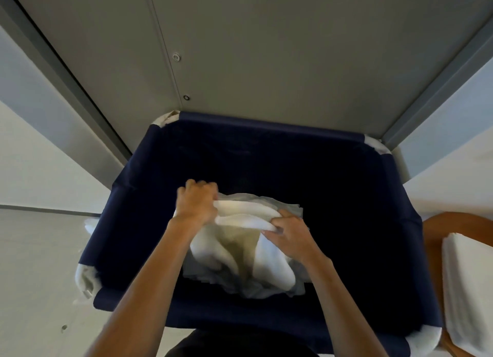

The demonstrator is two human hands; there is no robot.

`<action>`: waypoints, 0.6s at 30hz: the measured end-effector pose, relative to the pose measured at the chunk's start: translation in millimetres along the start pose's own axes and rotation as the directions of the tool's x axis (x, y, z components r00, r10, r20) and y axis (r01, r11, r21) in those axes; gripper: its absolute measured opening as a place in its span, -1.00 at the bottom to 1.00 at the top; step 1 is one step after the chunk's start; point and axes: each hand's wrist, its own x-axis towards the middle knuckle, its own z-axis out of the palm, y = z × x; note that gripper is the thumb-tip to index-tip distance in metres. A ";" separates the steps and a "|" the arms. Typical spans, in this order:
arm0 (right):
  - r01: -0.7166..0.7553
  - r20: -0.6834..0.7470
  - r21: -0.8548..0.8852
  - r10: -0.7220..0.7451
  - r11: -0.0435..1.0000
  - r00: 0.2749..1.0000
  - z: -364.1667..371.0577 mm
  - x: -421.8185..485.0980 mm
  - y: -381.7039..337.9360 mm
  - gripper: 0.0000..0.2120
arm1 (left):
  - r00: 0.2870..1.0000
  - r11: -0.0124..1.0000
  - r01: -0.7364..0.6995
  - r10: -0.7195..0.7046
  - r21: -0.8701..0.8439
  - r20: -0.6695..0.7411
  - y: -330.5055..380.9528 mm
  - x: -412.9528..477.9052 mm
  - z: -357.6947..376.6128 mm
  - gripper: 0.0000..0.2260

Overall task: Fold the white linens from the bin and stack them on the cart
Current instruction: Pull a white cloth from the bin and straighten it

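Observation:
A dark blue fabric bin [266, 130] with white frame corners fills the middle of the head view. Both my hands are over its dark inside, holding one bunched white linen [240, 252]. My left hand [197, 202] grips the linen's upper left edge with curled fingers. My right hand [288, 232] pinches the upper right edge. The cloth hangs down between them in loose folds. Folded white linens [466, 284] lie stacked on a wooden cart top [433, 231] at the right edge.
A grey metal door or panel [266, 50] rises behind the bin, framed by grey posts. Pale walls stand to both sides and a light floor [34, 263] lies at the left. The bin's depths are too dark to see.

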 end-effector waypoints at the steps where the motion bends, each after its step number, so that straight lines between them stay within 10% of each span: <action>1: 0.043 -0.007 0.003 -0.043 0.999 0.999 -2.3 2.1 -4.3 -0.76 | 0.989 0.989 -0.107 0.116 -0.100 0.089 8.1 -4.4 1.0 -0.64; 4: 0.104 0.010 0.071 -0.105 0.992 0.994 -4.2 5.0 -20.8 -0.81 | 0.889 0.898 -0.221 0.346 -0.381 0.300 36.5 -16.8 11.2 -0.58; 7: 0.053 -0.011 0.247 -0.052 0.968 0.999 -4.6 1.3 -25.9 -0.81 | 0.927 0.874 -0.225 0.329 -0.431 0.183 40.6 -8.5 28.9 -0.86; 18: -0.164 0.234 0.395 0.074 0.904 0.969 -24.6 -10.3 -2.1 -0.65 | 0.949 0.809 -0.234 0.310 -0.540 0.052 36.4 -0.8 25.1 -0.73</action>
